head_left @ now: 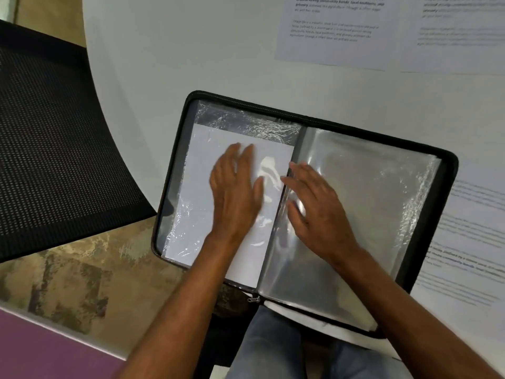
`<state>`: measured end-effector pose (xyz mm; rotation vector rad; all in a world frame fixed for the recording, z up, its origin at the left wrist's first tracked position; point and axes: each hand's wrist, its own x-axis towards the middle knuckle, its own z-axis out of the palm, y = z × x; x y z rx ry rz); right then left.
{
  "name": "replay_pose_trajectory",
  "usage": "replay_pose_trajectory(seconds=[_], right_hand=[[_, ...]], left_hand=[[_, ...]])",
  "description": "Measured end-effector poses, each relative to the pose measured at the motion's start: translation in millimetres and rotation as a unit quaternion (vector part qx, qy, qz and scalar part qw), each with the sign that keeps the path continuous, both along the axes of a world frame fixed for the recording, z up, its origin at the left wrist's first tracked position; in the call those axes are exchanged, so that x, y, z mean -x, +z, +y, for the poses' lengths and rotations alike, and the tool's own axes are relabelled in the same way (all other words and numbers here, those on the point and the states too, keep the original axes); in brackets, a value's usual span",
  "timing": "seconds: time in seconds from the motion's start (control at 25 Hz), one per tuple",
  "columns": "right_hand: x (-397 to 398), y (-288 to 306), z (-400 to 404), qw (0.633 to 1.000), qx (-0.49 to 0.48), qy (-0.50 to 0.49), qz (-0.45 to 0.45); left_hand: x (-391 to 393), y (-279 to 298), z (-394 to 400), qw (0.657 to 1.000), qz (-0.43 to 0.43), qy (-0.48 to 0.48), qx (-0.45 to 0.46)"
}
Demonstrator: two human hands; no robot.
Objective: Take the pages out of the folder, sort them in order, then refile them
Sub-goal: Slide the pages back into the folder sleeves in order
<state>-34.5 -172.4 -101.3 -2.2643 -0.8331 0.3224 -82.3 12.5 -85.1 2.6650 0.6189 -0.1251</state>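
Note:
A black zip folder (448, 170) lies open on the white table, hanging over its near edge. Its left side shows a white page (199, 170) inside a clear plastic sleeve. My left hand (235, 192) lies flat on that page, fingers straight. The right side holds a stack of empty clear sleeves (382, 192). My right hand (317, 206) rests on them beside the spine, fingers spread. Loose printed pages lie on the table: one at the top middle (333, 31), one at the top right (461, 34), another to the right of the folder (470, 242).
A black mesh chair (54, 138) stands to the left of the round white table (169, 56). Brown patterned floor (73, 274) shows below it. My lap in jeans (273, 348) is under the folder's near edge. A purple surface (41, 354) fills the lower left corner.

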Motion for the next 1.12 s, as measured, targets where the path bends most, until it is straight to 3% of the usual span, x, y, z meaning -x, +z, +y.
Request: replay_pose_trajectory(seconds=[0.12,0.24,0.44,0.8,1.0,1.12], right_hand=[[-12,-1,-25,0.999,0.011,-0.041,0.004],[-22,-4,-44,0.998,0.026,-0.051,0.005],[-44,-2,-58,0.997,0.026,-0.077,0.003],[-121,25,-53,0.983,-0.096,-0.151,0.048],[-198,19,-36,0.984,0.034,-0.168,0.035],[-239,6,-23,0.981,0.107,-0.162,0.009]], left_hand=[[-5,-7,-31,0.995,-0.012,-0.099,0.013],[-13,-10,-47,0.993,-0.020,-0.118,0.022],[-33,-11,-42,0.992,-0.052,-0.108,0.023],[-123,-9,-17,0.990,-0.110,-0.019,0.088],[-186,-16,0,0.985,-0.105,0.039,0.129],[-222,-19,9,0.988,-0.102,0.065,0.096]])
